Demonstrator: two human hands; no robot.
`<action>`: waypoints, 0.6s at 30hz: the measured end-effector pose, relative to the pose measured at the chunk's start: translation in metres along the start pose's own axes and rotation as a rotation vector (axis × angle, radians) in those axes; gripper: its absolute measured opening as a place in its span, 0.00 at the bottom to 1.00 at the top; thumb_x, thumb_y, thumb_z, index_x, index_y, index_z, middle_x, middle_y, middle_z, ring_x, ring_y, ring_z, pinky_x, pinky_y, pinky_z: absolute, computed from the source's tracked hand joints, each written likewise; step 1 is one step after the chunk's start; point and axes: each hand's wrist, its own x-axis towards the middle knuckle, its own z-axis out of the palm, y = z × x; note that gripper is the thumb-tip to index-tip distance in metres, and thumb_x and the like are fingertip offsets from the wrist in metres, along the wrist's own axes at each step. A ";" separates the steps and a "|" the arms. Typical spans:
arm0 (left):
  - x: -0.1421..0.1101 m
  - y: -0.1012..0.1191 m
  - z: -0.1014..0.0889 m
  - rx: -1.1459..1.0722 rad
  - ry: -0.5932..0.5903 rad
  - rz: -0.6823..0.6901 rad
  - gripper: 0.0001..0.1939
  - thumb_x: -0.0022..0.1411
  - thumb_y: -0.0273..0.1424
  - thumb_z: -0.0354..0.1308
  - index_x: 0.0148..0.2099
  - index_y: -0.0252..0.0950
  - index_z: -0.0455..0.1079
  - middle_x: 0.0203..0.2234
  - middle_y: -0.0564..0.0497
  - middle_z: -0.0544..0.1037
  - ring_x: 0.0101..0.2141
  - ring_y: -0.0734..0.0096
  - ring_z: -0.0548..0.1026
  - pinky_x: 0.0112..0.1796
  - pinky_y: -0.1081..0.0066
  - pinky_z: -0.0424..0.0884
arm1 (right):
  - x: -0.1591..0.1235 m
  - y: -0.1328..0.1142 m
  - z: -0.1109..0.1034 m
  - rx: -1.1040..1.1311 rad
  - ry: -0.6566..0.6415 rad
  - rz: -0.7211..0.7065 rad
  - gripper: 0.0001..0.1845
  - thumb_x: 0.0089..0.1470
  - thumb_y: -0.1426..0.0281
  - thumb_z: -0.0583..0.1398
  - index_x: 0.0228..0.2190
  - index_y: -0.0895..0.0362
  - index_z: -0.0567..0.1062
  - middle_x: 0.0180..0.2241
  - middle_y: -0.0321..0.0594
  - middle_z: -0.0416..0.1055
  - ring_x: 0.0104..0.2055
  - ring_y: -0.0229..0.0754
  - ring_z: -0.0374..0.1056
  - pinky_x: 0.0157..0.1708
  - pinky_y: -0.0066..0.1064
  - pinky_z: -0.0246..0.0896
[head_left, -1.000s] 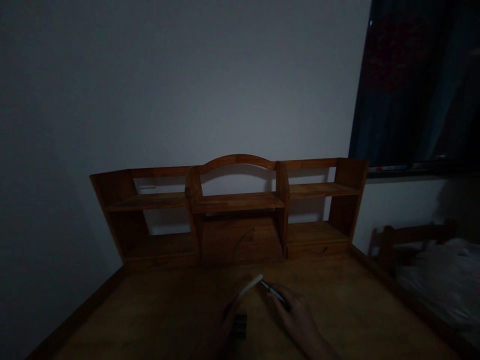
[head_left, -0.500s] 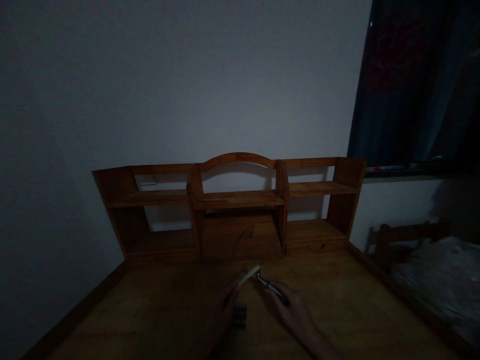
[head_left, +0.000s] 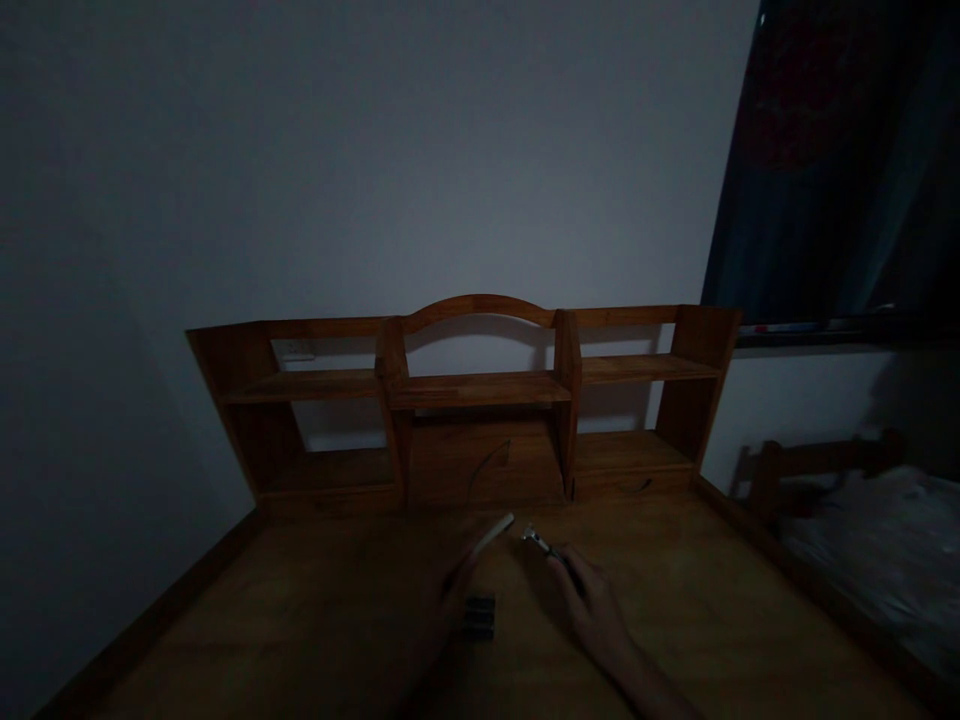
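Dim light; left hand [head_left: 452, 592] gripping a pale slim piece [head_left: 493, 535], slanted up rightward; right hand [head_left: 590, 592] clasping a metal-tipped tool [head_left: 537, 541], tip near the piece, apart; dark ridged item [head_left: 480, 618] on wooden table [head_left: 712, 600], between the hands

Two bare hands [head_left: 589, 595], bare right forearm [head_left: 637, 672]

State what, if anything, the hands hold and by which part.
The left hand holds a pale strip by its near end; the right hand a slim tool by its handle.
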 end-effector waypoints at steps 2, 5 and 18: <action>-0.003 0.003 -0.002 0.013 0.004 0.015 0.24 0.63 0.46 0.48 0.52 0.39 0.71 0.49 0.45 0.76 0.50 0.56 0.72 0.56 0.53 0.61 | -0.001 0.003 0.000 -0.015 -0.030 0.002 0.19 0.63 0.59 0.48 0.41 0.56 0.73 0.36 0.43 0.75 0.37 0.43 0.72 0.38 0.30 0.64; -0.008 0.007 -0.004 0.012 -0.072 0.121 0.22 0.64 0.45 0.47 0.53 0.41 0.70 0.52 0.47 0.73 0.54 0.59 0.68 0.58 0.55 0.58 | -0.004 0.006 0.001 -0.037 -0.060 0.025 0.19 0.63 0.59 0.47 0.41 0.55 0.72 0.35 0.42 0.75 0.35 0.43 0.71 0.38 0.30 0.63; -0.011 0.009 0.001 0.104 -0.102 0.237 0.20 0.66 0.39 0.46 0.58 0.45 0.65 0.54 0.50 0.71 0.56 0.62 0.66 0.58 0.55 0.59 | 0.009 0.007 0.014 0.780 -0.259 0.492 0.25 0.58 0.48 0.49 0.22 0.55 0.64 0.14 0.28 0.52 0.12 0.31 0.42 0.11 0.25 0.38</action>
